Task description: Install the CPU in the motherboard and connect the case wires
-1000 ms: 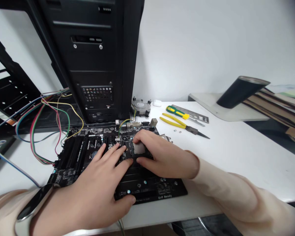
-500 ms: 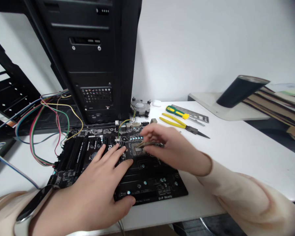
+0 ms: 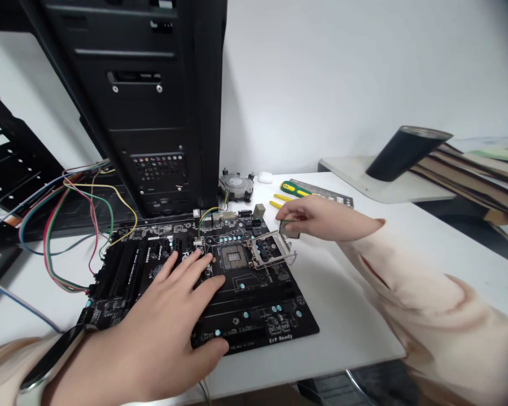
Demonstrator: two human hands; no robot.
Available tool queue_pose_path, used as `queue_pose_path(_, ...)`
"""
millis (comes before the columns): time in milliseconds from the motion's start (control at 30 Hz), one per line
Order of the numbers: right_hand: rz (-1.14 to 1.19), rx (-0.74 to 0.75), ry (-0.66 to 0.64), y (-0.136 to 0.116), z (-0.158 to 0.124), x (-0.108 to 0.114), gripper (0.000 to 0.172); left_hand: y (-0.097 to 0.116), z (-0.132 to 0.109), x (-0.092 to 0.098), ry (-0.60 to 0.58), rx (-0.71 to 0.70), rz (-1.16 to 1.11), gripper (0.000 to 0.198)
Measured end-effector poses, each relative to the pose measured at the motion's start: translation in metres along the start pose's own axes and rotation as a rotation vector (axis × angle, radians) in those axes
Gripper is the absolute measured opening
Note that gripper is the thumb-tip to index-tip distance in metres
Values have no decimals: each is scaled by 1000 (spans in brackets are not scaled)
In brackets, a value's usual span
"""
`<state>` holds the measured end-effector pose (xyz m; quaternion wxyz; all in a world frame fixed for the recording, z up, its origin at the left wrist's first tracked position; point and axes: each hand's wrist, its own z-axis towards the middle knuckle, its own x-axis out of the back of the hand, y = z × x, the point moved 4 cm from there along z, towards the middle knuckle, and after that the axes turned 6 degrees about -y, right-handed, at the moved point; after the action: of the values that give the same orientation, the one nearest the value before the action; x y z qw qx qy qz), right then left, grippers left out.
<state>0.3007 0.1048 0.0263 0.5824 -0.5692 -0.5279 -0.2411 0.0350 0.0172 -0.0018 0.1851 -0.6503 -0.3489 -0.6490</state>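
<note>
Left hand [image 3: 161, 316] lies flat on the black motherboard [image 3: 254, 299], palm down and fingers spread, gripping nothing, its fingertips just left of the CPU socket [image 3: 232, 258]. Socket stands exposed, its metal retention frame [image 3: 267, 249] raised and tilted to the right. Right hand [image 3: 317, 217] is off the board, over the white desk [image 3: 347, 316], fingertips together and clamped on a small square chip [image 3: 288, 229], just beyond the frame. Behind it: yellow pliers [image 3: 277, 203], mostly hidden by the hand, a green-and-yellow screwdriver [image 3: 294, 189] and a finned CPU cooler [image 3: 236, 186] beside the black PC case [image 3: 152, 113].
</note>
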Motion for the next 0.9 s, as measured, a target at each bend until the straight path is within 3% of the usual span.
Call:
queue_pose_path(100,-28,20,-34,1,5,-5,23,0,0,-1,-4,-7,15,60)
queue_pose_path(367,-54,85,170,14,16,-11,23,1,-1,2,-29,13,-6,61)
queue_pose_path(667,-145,50,167,8,18,-16,25,2,1,2,-22,23,-10,61)
queue_pose_path(900,-269,152,257,0,15,-14,22,2,0,1,-25,0,29,60)
